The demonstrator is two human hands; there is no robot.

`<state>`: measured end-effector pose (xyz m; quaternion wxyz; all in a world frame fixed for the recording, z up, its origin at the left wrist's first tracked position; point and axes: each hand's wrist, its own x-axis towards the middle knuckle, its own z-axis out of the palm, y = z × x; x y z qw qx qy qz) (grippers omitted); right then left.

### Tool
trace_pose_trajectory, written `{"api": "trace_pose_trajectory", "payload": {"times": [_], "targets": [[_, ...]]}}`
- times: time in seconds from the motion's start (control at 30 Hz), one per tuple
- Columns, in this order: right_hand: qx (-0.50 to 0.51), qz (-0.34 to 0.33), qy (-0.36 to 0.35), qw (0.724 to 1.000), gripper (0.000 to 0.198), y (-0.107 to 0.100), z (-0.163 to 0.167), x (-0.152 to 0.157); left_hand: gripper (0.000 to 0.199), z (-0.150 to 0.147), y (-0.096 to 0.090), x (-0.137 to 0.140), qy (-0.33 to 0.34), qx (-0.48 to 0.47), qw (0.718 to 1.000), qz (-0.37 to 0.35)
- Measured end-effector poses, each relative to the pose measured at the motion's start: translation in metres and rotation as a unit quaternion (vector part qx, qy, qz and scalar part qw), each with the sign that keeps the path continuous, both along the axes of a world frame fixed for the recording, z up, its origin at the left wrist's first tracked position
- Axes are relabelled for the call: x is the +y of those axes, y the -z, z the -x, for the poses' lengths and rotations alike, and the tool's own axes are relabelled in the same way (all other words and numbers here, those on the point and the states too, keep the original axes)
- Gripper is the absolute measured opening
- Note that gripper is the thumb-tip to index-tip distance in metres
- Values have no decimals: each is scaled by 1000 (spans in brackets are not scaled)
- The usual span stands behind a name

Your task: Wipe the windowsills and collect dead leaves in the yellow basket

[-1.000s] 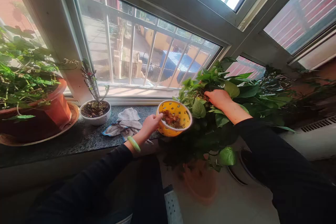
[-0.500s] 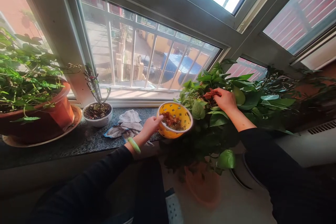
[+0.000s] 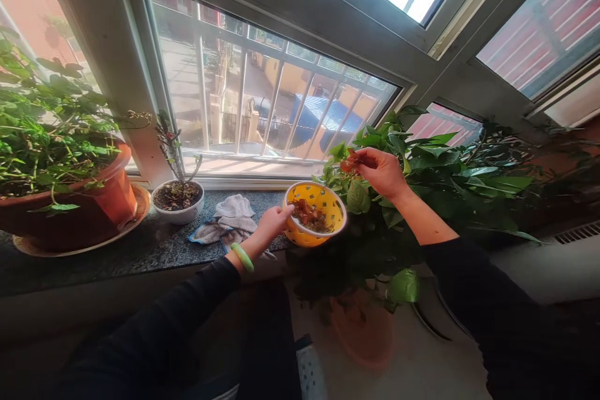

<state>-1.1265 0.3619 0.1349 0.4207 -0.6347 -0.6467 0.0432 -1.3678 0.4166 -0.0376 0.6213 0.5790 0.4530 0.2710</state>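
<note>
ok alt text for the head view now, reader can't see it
A person's right hand pinches dry brown leaves by a pothos-like plant; the left hand grips a yellow perforated basket holding dried debris. A crumpled grey cloth and two potted plants sit on the stone windowsill below a barred window.

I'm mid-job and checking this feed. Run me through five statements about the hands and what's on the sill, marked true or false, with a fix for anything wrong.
1. The left hand grips the rim of the yellow basket. True.
2. The right hand holds nothing. False: it pinches brown withered leaf matter.
3. The gray cloth lies on the sill between the white pot and the yellow basket. True.
4. The green bangle is on the right wrist. False: it is on the left wrist.
5. Nothing lies in the yellow basket. False: brown plant debris lies inside.
</note>
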Motion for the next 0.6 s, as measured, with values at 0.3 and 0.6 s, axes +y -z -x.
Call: {"api": "trace_pose_trajectory", "payload": {"times": [0.3,0.6], "targets": [[-307,311,-18,899,42,38,66,-5,39,1,1,0,15,-3,1000,-15],[-334,58,168,926,35,-4,-26,51,42,-1,8,2,8,-11,1000,-27]]}}
